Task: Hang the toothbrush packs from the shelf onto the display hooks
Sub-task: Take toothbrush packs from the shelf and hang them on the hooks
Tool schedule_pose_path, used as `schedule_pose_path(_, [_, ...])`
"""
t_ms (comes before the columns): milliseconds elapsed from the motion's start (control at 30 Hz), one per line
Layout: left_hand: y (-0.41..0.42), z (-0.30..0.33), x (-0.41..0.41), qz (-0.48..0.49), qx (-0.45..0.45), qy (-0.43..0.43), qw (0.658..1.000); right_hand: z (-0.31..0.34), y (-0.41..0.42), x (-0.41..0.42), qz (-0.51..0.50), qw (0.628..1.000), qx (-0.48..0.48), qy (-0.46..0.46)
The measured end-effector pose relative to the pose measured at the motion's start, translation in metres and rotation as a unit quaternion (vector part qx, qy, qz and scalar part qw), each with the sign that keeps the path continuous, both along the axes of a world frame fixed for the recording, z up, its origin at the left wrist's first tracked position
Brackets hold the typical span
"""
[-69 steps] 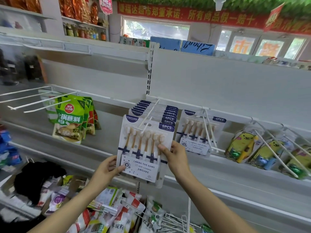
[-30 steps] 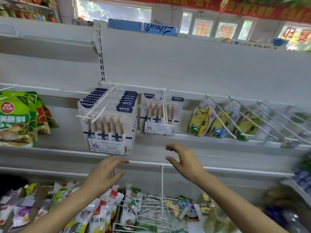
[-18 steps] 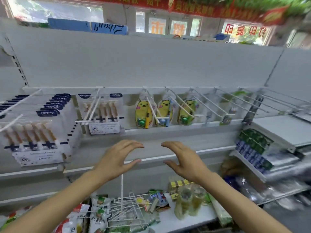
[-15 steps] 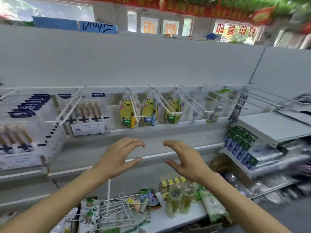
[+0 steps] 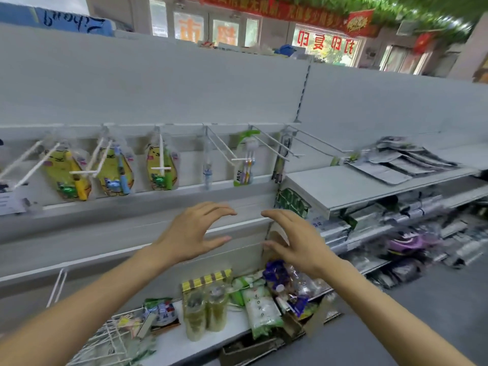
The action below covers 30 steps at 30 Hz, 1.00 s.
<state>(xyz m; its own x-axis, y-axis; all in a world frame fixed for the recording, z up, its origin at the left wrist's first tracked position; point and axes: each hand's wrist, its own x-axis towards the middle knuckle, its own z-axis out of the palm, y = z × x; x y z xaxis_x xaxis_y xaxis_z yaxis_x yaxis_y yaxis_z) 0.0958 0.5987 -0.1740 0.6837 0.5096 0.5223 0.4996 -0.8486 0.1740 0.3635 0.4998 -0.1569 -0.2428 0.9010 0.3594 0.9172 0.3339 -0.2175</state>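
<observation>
Left hand and right hand raised side by side before the shelf rail, palms facing each other, fingers spread and lightly curved, neither grip holding anything. Apart from one another, touching no goods.

Flat grey toothbrush packs stacked lying down on the upper right shelf, overlapping, long axes running back and to the right; blurred, print unreadable. More grey packs on the shelves below, also blurred.

White display hooks jutting forward from the back panel, left of that shelf. Hanging upright from them: three yellow cartoon brush packs, long axes vertical, then a green-topped brush pack with brushes pointing down.

Bottles and bagged goods on the low shelf under the arms.
</observation>
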Motion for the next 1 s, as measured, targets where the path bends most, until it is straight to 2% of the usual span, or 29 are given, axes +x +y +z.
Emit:
schedule_pose_path(267, [0.034, -0.001, 0.128, -0.03, -0.014, 0.013, 0.999, -0.007, 0.02, 0.12, -0.034, 0.999, 0.002, 0.003])
schedule_pose_path(500, [0.1, -0.013, 0.241, -0.07, -0.021, 0.012, 0.997, -0.013, 0.069, 0.221, -0.062, 0.998, 0.01, 0.003])
schedule_pose_path(833, [0.158, -0.017, 0.381, -0.077, -0.043, 0.021, 0.996, -0.009, 0.111, 0.371, -0.098, 0.995, 0.0, -0.023])
schedule_pose_path(1000, [0.179, -0.029, 0.458, -0.05, -0.054, 0.021, 0.997, -0.024, 0.136, 0.466, -0.112, 0.993, -0.012, -0.031])
